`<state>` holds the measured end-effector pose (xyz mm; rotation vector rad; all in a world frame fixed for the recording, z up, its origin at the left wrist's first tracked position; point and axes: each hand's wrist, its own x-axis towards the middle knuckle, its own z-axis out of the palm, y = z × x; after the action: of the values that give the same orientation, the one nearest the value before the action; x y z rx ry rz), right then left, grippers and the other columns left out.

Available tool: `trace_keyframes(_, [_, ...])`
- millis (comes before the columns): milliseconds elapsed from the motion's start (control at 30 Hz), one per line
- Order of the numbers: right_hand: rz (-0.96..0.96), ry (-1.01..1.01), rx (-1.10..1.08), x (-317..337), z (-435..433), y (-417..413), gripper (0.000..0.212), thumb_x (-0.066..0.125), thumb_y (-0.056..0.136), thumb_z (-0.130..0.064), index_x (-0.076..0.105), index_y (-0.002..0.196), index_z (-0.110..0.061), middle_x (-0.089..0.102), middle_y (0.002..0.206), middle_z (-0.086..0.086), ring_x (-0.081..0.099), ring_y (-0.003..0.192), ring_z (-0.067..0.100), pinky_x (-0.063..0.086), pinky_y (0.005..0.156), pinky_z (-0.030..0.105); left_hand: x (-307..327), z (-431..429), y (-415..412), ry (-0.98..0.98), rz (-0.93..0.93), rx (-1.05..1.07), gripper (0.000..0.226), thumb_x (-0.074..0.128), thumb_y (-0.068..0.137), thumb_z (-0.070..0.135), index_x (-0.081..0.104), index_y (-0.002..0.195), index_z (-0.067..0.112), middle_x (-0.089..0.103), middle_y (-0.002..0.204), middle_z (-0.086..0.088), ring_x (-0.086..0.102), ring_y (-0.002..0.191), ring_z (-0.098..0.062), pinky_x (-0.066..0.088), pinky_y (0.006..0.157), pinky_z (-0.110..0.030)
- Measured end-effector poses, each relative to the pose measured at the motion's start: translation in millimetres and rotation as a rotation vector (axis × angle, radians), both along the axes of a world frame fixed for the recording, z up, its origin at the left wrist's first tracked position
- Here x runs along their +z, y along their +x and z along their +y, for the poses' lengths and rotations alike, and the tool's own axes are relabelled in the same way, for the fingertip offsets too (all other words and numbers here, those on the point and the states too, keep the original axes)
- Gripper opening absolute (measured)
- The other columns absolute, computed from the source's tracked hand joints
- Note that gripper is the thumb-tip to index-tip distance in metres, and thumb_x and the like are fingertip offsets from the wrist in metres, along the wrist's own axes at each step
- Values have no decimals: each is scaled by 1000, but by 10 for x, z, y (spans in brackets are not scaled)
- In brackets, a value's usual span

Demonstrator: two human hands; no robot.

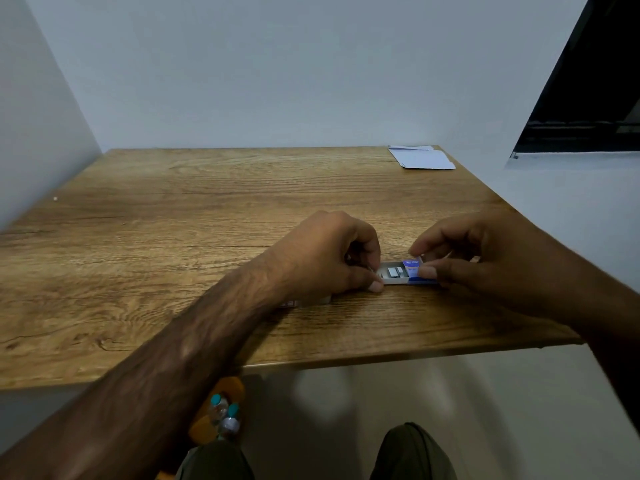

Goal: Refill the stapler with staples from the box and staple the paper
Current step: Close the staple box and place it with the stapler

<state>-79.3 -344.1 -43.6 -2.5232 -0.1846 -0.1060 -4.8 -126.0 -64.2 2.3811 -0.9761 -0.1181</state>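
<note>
Wooden bench (pixel 207 220) carries everything. Between the hands, the staple box (pixel 407 271) lies half slid open: the left hand (pixel 329 258) pinches its grey tray, the right hand (pixel 485 261) grips its blue sleeve. Staples (pixel 394 271) show inside. Pulled too hard, the tray could come free and spill them. Beyond the right hand lies the paper (pixel 422 158); the stapler isn't clearly visible.

Staple box (pixel 407 271): blue sleeve pinched in right hand (pixel 485 258), grey tray slid out toward left hand (pixel 332 254), staple strips (pixel 394 271) inside. Paper (pixel 420 158): white sheets, flat, well beyond the right hand.
</note>
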Motion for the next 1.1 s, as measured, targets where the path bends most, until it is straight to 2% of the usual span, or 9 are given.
trace_keyframes(67, [-3,3,24,1,31,25,22,82,78,-24,74,95,-37,75,81,-20,71,69,1,58,62,26,4,-2,-6,-2,2,0,20,85,78,32,73,92,26,70,86,13,62,81,1,51,69,-19])
trace_keyframes(167, [-37,-47,48,-4,75,61,17,83,76,-29,75,88,-37,73,79,-26,69,68,-4,56,60,20,6,2,-11,-3,1,2,20,85,78,33,72,92,27,71,87,12,63,83,0,55,73,-23])
trace_keyframes(267, [-65,-117,72,-13,129,121,15,82,76,-34,75,88,-39,73,75,-20,66,74,-6,50,63,21,6,5,-18,-4,-14,2,21,85,77,33,73,93,26,70,87,12,63,83,0,56,74,-24])
trace_keyframes(433, [-48,-249,74,-1,230,220,17,83,75,-36,76,89,-41,69,74,-22,59,82,-11,43,61,21,9,15,-31,-22,-14,7,23,86,76,33,73,94,25,71,88,11,64,83,-2,59,77,-31])
trace_keyframes(667, [21,-408,131,107,295,295,12,81,77,-40,76,87,-41,67,77,-24,58,70,-8,37,59,20,5,23,-45,-62,-8,17,27,88,74,31,73,94,23,71,87,8,66,83,-6,59,77,-35])
trace_keyframes(800, [69,-370,143,130,285,308,12,82,76,-38,76,87,-40,70,73,-25,67,58,-2,40,54,16,1,29,-53,-82,7,25,27,89,73,30,73,93,22,71,86,9,66,82,-5,59,78,-34])
trace_keyframes(933, [93,-292,152,122,232,307,19,84,74,-35,75,89,-40,67,82,-37,67,58,-4,42,52,10,4,26,-48,-70,12,23,27,88,75,31,72,95,23,71,88,9,65,84,-4,59,77,-30])
trace_keyframes(1033, [-15,-213,89,121,86,258,28,87,70,-32,72,89,-45,68,84,-35,64,70,-7,47,63,22,8,17,-43,-53,18,16,26,86,77,30,71,97,23,71,90,10,64,85,-2,56,75,-24])
trace_keyframes(1100, [-28,-213,54,131,-51,198,32,87,67,-39,70,93,-47,67,89,-31,63,76,-6,47,64,25,11,10,-38,-50,23,9,27,86,77,29,70,98,24,71,92,11,64,86,-2,56,75,-22])
